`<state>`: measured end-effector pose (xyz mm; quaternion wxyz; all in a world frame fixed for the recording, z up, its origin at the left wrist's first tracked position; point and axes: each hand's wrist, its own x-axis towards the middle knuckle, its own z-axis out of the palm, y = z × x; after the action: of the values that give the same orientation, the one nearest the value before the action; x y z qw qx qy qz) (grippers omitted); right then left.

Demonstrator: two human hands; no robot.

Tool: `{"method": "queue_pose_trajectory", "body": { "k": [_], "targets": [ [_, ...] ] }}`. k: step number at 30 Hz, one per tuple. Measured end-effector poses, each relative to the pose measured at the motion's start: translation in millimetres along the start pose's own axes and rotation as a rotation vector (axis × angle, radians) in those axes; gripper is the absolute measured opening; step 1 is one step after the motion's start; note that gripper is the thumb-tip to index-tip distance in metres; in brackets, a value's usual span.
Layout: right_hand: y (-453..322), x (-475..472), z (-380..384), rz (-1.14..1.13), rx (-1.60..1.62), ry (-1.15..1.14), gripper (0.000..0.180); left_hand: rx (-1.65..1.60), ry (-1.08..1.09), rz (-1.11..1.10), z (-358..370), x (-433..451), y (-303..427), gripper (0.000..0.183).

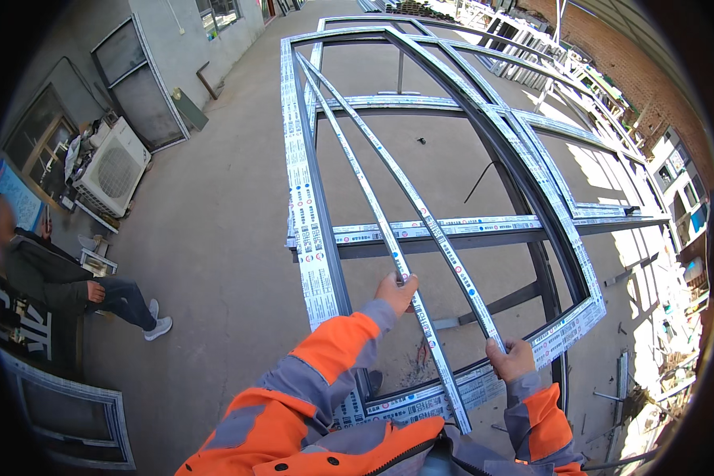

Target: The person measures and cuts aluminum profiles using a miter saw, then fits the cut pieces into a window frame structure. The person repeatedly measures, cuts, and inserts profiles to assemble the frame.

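My left hand point(396, 293) grips a long, narrow window-profile strip point(360, 178) partway along, and the strip's near end reaches past the frame's lower edge towards my jacket. My right hand point(513, 358) holds a second similar strip point(417, 201) by its near end. The two strips converge at the far left corner of a large dark window frame point(315, 256). Printed protective film covers the frame and both strips. Below them, the frame rests on another metal frame with a crossbar point(485, 225).
A seated person point(53, 279) is at the left, near an air-conditioner outdoor unit point(114, 166). A screen panel point(140, 83) leans on the wall; another framed panel point(74, 410) stands at lower left. Stacked profiles point(511, 53) lie far right. Pliers point(422, 354) and shavings lie on the floor.
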<state>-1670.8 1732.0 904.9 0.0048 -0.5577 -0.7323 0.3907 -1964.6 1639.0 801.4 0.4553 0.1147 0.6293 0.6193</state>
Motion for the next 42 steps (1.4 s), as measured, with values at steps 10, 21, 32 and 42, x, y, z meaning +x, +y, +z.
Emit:
{"method": "queue_pose_trajectory", "body": {
  "k": [10, 21, 32, 42],
  "targets": [
    [40, -55, -18, -0.025, 0.11, 0.002, 0.039, 0.26, 0.166, 0.164, 36, 39, -30, 0.035],
    [61, -82, -5, -0.18, 0.153, 0.035, 0.033, 0.333, 0.15, 0.18, 104, 105, -48, 0.029],
    [44, -95, -1, -0.105, 0.183, -0.11, 0.03, 0.231, -0.048, 0.106, 134, 50, -38, 0.034],
    [26, -72, 23, -0.103, 0.221, -0.239, 0.034, -0.079, -0.182, 0.029, 72, 79, -16, 0.058]
  ]
}}
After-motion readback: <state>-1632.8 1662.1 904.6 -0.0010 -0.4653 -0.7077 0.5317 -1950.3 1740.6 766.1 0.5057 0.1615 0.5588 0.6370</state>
